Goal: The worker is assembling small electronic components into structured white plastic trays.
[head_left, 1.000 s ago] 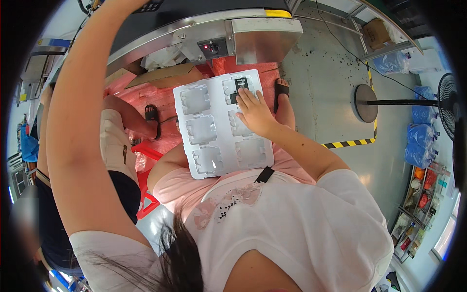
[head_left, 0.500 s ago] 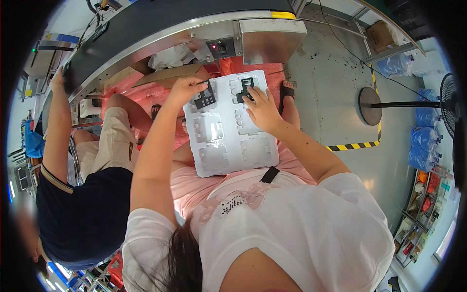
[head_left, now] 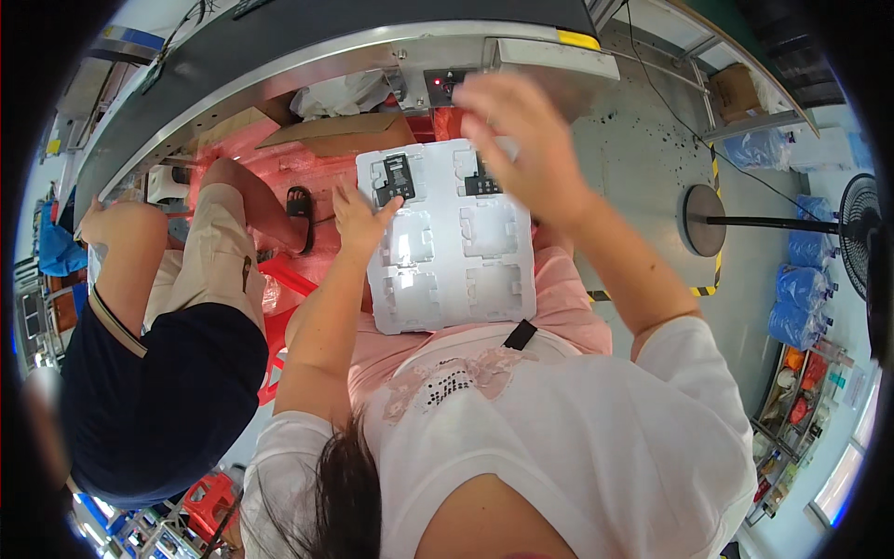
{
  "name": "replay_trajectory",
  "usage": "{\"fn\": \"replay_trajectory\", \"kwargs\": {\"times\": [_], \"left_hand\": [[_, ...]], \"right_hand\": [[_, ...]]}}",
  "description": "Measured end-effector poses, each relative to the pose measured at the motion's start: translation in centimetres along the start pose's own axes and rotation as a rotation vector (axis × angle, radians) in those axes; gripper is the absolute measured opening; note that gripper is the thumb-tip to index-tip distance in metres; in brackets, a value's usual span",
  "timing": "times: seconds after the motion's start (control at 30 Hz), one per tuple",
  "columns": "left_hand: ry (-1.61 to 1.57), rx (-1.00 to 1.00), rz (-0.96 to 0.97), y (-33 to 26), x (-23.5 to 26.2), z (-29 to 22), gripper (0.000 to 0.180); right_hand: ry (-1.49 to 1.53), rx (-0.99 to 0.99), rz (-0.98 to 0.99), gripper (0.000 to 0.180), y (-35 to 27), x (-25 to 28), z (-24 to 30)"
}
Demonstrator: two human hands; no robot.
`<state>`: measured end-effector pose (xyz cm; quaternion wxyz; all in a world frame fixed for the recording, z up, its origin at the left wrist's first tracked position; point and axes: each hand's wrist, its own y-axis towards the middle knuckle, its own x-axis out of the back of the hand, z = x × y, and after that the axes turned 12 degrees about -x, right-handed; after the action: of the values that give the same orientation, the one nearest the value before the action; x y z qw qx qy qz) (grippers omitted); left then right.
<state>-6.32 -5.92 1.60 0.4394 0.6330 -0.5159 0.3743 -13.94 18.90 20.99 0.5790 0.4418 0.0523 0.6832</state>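
A white plastic tray (head_left: 438,312) with two columns of moulded pockets rests on my lap. In its far left pocket lies a flat black L-shaped phone battery (head_left: 397,177). My left hand (head_left: 359,216) is at the tray's left edge, fingers spread and thumb tip against this battery's lower end. A second black phone battery (head_left: 483,186) sits in the far right pocket, partly hidden by my right forearm. Raised beyond the tray, my right hand (head_left: 523,140) is blurred, with fingers stretched out and nothing visible in them. The nearer pockets hold no batteries.
A black conveyor belt (head_left: 363,47) with a metal side rail runs across the far side. Under it are a cardboard box (head_left: 349,137) and red wrap. A co-worker (head_left: 168,401) sits at my left. A fan stand (head_left: 703,221) is on the floor to the right.
My right hand has lifted off the right battery and moved up and away toward the conveyor. My left hand has let go of the left battery's top and slid down to its lower end.
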Motion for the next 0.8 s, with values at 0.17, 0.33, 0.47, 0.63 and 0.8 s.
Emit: {"fn": "replay_trajectory", "kwargs": {"times": [0.17, 0.33, 0.47, 0.63, 0.8], "left_hand": [[-0.242, 0.257, 0.292, 2.8, -0.2, 1.5, 0.099], [-1.226, 0.431, 0.390, 3.5, 0.6, 1.3, 0.106], [-0.705, 0.330, 0.255, 2.8, -1.2, 3.5, 0.111], [-0.158, 0.039, 0.216, 8.3, 13.2, -4.4, 0.062], [-0.292, -0.521, -0.582, 22.1, 19.9, -11.4, 0.033]], "right_hand": [[-0.020, 0.041, -0.349, 0.011, 13.1, 1.7, -1.6], [-0.295, -0.604, -0.143, 0.045, 19.4, 1.9, -9.1], [-0.781, -0.842, -0.040, 0.057, 21.5, -0.3, -7.4], [-0.717, -0.879, -0.162, 0.064, 20.5, -0.5, -6.9], [-0.058, -0.542, -0.372, 0.050, 20.4, 1.4, -14.1]]}}
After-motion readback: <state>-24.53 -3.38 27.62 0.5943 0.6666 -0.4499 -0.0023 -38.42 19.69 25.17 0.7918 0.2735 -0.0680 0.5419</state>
